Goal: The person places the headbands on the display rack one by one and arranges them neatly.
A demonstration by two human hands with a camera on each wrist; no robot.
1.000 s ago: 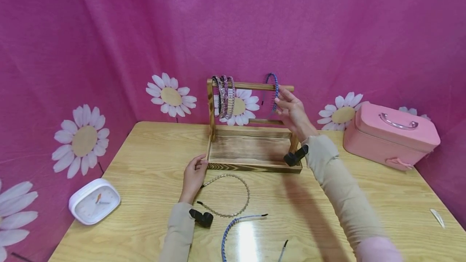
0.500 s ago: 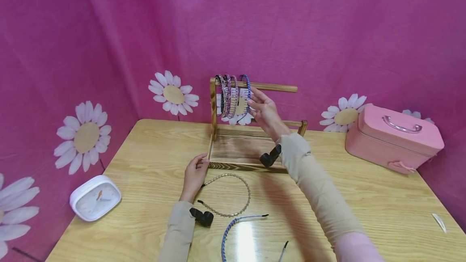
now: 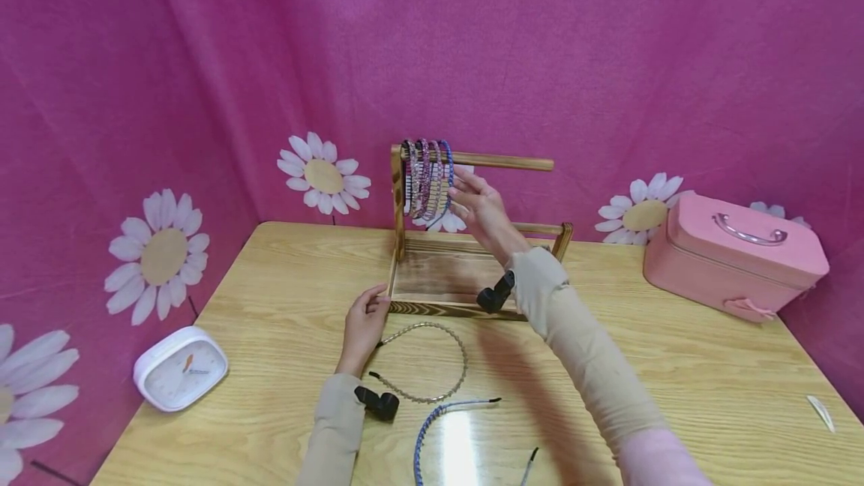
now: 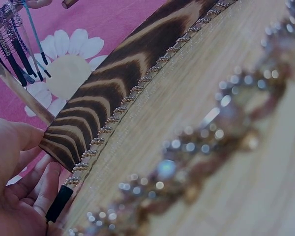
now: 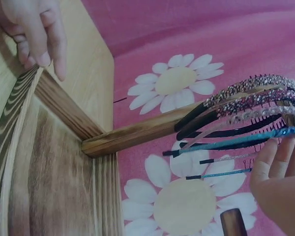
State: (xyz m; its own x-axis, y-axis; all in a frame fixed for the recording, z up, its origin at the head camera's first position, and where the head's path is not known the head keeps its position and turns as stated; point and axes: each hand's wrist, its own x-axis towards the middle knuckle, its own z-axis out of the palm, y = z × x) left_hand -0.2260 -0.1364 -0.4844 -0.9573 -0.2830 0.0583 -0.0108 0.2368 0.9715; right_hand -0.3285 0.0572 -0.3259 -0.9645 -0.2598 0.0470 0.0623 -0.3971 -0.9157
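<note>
A wooden headband rack [image 3: 502, 162] stands at the back of the table, its tray at the base. Several beaded headbands [image 3: 424, 178] hang at the left end of its top bar. Beside them, on their right, hangs a blue headband [image 3: 450, 163]. My right hand [image 3: 482, 210] touches this blue headband with fairly straight fingers [image 5: 285, 155]; the thumb is hidden in the right wrist view. At the tray's front left corner, my left hand [image 3: 363, 325] holds the wood between thumb and curled fingers. A gold beaded headband [image 3: 464, 362] lies just beside it.
Another blue headband [image 3: 420, 441] lies nearer the front, partly out of view. A white clock [image 3: 181, 368] stands at left. On the right are a pink case [image 3: 736, 257] and a small white hair clip [image 3: 820, 412]. A pink flowered cloth [image 3: 540, 43] hangs behind.
My right hand has moved left along the bar, and the blue headband has slid with it up to the beaded ones. The left hand has stayed at the tray corner.
</note>
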